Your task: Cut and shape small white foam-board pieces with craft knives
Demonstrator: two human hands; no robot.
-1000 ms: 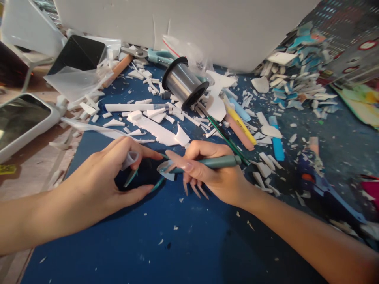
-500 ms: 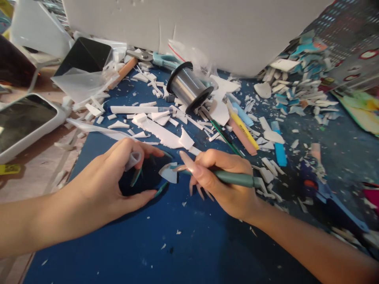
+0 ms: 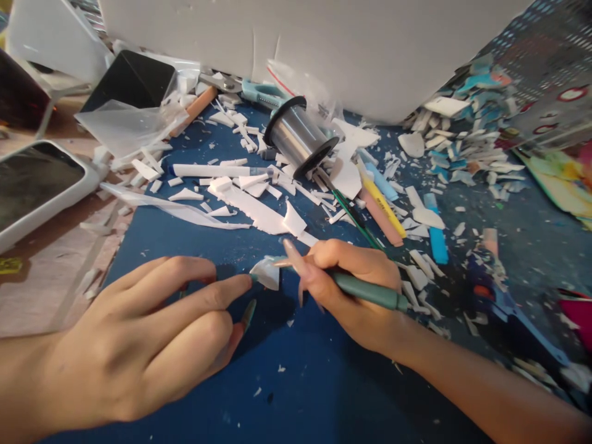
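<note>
My right hand [image 3: 354,283] grips a slim tool with a green, pen-like handle [image 3: 370,291]; its kind cannot be made out, as the fingers cover its front. At its tip sits a small, pale, pointed flake [image 3: 267,273], held up a little over the blue mat [image 3: 222,413]. From the left, my left hand [image 3: 161,339] reaches in palm down, its fingers apart and partly bent. One of its long green nails touches or nearly touches the flake's left edge. The underside of this hand is hidden. White scraps [image 3: 259,209] lie just beyond both hands.
A wire spool [image 3: 300,137] lies behind the hands, beside a green stick-like tool [image 3: 354,216] and a yellow-labelled strip [image 3: 380,200]. Scraps pile up at right near blue-handled scissors [image 3: 513,317]. A white-framed device [image 3: 44,185] stands at left, and a white panel [image 3: 314,55] behind.
My left hand has turned palm down, bringing a fingertip to the flake. The small translucent tube seen at its fingers is out of sight. My right hand barely moves.
</note>
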